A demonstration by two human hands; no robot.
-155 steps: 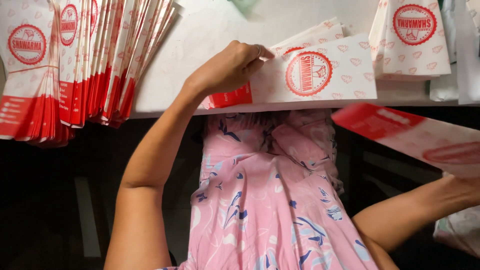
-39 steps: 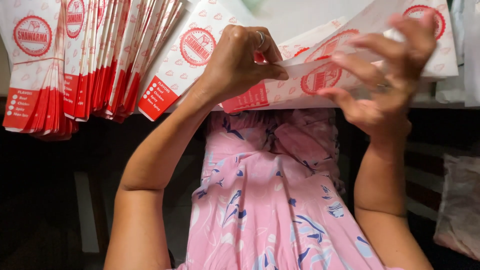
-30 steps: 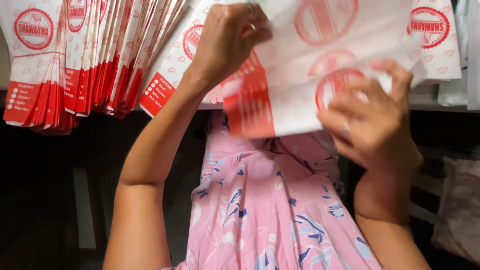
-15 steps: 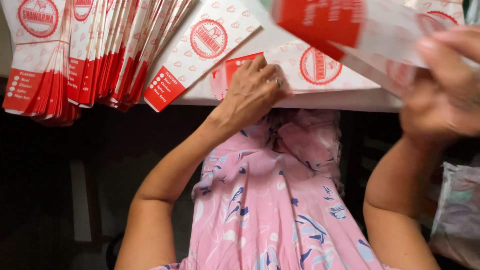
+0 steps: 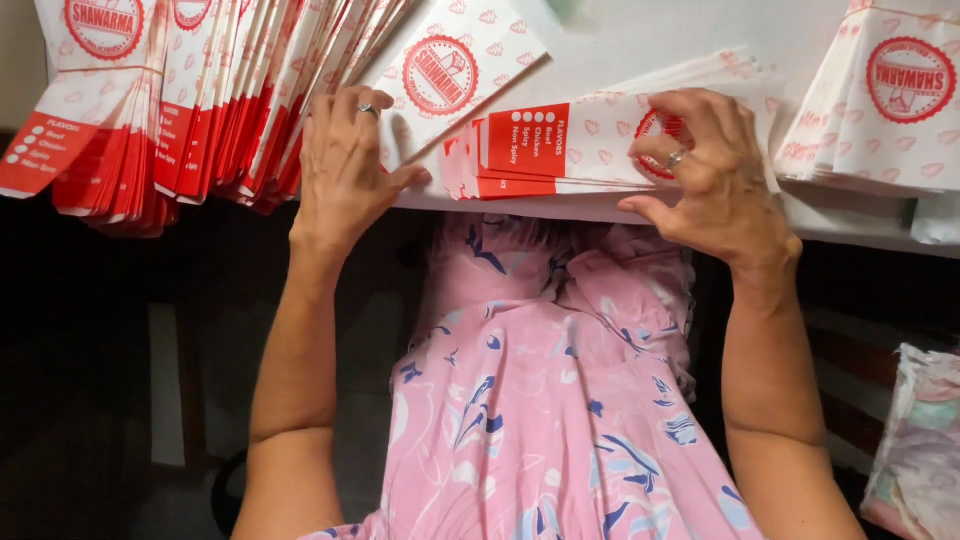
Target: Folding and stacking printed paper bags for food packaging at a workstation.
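- Left hand (image 5: 348, 165) is laid flat, palm down, on the white worktop (image 5: 640, 35) near its front edge; fingers (image 5: 335, 115) are spread wide and nothing is gripped. 1 ring is seen on that hand.
- The fingertips of the left hand are placed at the lower ends of the fanned row of paper bags (image 5: 215, 100), white with red bands, which overhangs the worktop edge at the left.
- 1 single bag (image 5: 455, 70), white with a round red stamp, is lain tilted just beside the left hand, on its right side.
- Right hand (image 5: 715, 180) is curled over the flat stack of bags (image 5: 570, 150) at the worktop centre; thumb is set under the stack's front edge, fingers (image 5: 700, 115) are bent down on top, so the stack is pinched. 1 ring is seen here too.
- The stack is lain lengthwise, red ends pointed left, between both hands, at the front edge.
- A second pile of bags (image 5: 890, 100) is placed at far right, apart from the right hand.
- A pink patterned garment (image 5: 560, 400) is seen below the worktop.
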